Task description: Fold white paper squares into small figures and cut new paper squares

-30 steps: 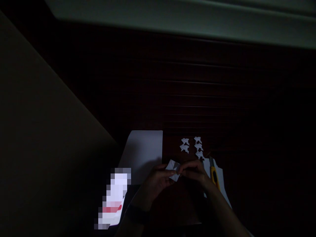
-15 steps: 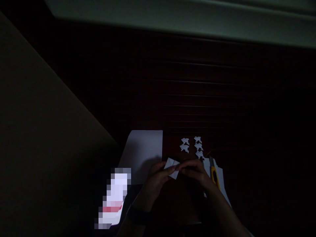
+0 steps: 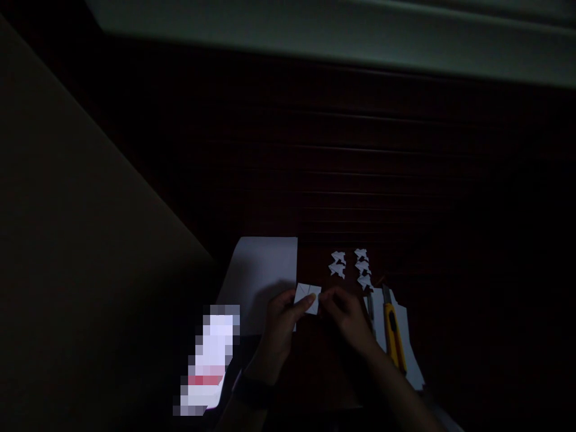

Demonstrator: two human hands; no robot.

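The scene is very dark. My left hand (image 3: 279, 327) and my right hand (image 3: 347, 317) meet over a small folded square of white paper (image 3: 306, 297) at the near edge of a dark table (image 3: 405, 180). My left thumb presses on the square's lower edge. Fingertips of my right hand pinch its right side. Beyond my hands lie several small folded white paper figures (image 3: 350, 266) in two short rows.
A white paper sheet (image 3: 263, 270) lies left of the folded square. A yellow utility knife (image 3: 393, 336) rests on more white paper (image 3: 405, 354) at the right. A bright blurred object (image 3: 209, 360) sits at the lower left. A tan surface (image 3: 67, 240) fills the left side.
The folded square has been turned and shifted left and slightly away, now lying flatter. Both hands followed it, and my right hand has uncovered more of the knife.
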